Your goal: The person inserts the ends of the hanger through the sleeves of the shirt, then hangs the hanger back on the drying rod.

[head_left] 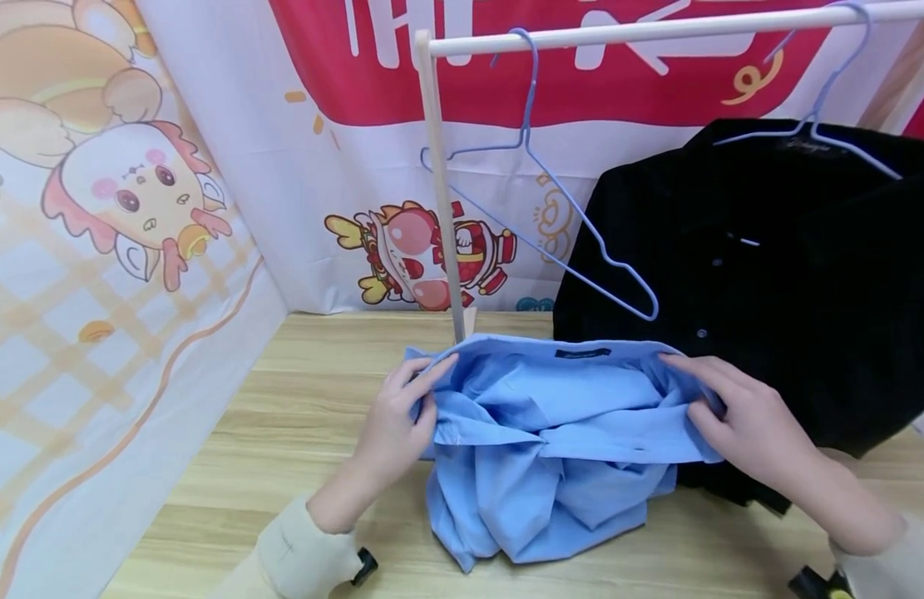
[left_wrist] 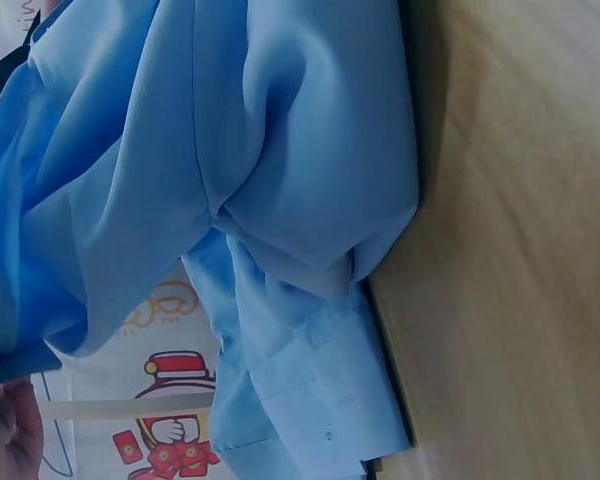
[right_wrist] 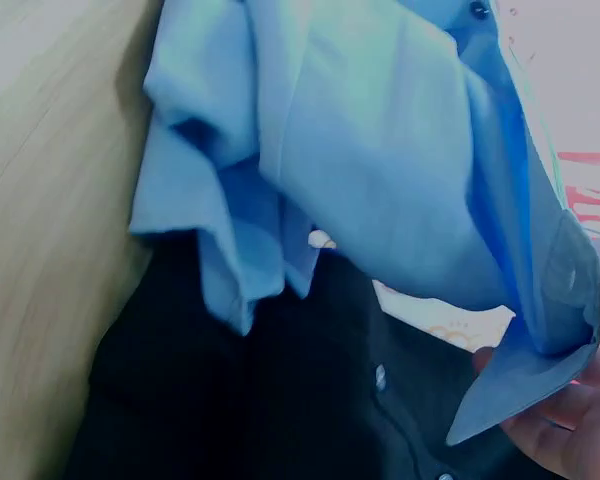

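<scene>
Left hand (head_left: 402,409): thumb and fingers pinch the collar of a light blue, long-sleeved cloth shirt (head_left: 506,495) near its left end. Right hand (head_left: 753,420): thumb and fingers grip the right end; in the right wrist view, fingers curl beneath the pointed collar tip. The collar is spread between the hands, a small black label (head_left: 583,353) inside its far edge. The shirt's body bunches downward over a pale wood-grain table (head_left: 274,474); whether all the cloth rests on it, I cannot tell. Cream sleeves (head_left: 304,549) cover both forearms.

Beyond the collar, a blue wire hanger (head_left: 525,137) hangs tilted from a pale wooden rail (head_left: 679,29). To its right, a black buttoned shirt (head_left: 813,291) hangs on a second blue hanger (head_left: 815,116), its lower part behind the right hand. Backing: a white cloth backdrop (head_left: 342,170) with red areas and cartoon figures.
</scene>
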`<state>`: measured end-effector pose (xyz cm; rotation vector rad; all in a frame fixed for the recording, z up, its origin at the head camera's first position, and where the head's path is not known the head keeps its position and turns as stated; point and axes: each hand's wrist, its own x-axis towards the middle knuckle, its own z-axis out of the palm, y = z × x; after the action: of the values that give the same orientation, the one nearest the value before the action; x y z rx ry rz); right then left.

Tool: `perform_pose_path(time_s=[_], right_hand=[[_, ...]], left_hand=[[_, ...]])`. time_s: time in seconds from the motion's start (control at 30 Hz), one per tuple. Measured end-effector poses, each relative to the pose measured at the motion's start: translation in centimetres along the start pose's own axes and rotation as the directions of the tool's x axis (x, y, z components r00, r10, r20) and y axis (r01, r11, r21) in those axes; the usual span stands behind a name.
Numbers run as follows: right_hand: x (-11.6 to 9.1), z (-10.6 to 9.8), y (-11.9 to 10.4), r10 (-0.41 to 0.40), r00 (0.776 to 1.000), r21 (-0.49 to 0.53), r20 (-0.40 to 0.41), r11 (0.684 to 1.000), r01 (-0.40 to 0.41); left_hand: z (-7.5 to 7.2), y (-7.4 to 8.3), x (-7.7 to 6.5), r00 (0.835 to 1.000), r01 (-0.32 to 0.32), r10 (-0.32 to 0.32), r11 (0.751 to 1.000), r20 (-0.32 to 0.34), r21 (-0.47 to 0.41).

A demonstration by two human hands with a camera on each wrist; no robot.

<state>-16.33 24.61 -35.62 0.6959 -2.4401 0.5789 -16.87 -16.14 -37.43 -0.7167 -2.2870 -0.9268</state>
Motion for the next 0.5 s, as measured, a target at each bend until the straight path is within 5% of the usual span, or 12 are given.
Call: perform_pose_path(time_s=[0.1, 0.2, 0.37, 0.5], right_hand=[[0.1, -0.2, -0.4, -0.024, 0.999, 0.029, -0.04, 0.999, 0.026], [0.1, -0.2, -0.6, -0.048, 0.996, 0.044, -0.071, 0.998, 0.051], [0.2, -0.2, -0.7, -0.07, 0.994, 0.045, -0.089, 0.996, 0.075], [0.4, -0.3, -0.7, -0.1, 0.989, 0.045, -0.107, 0.993, 0.106]], left_hand=[[-0.1, 0.1, -0.2, 0.996, 0.093, -0.091, 0.988, 0.017, -0.12], [-0.3, 0.0, -0.4, 0.975, 0.223, -0.218, 0.952, 0.047, -0.21], [-0.7, -0.3, 0.0, 0.911, 0.41, -0.379, 0.875, 0.163, -0.259], [-1.1, -0.5, 0.9, 0.856, 0.496, -0.428, 0.838, 0.29, -0.227]])
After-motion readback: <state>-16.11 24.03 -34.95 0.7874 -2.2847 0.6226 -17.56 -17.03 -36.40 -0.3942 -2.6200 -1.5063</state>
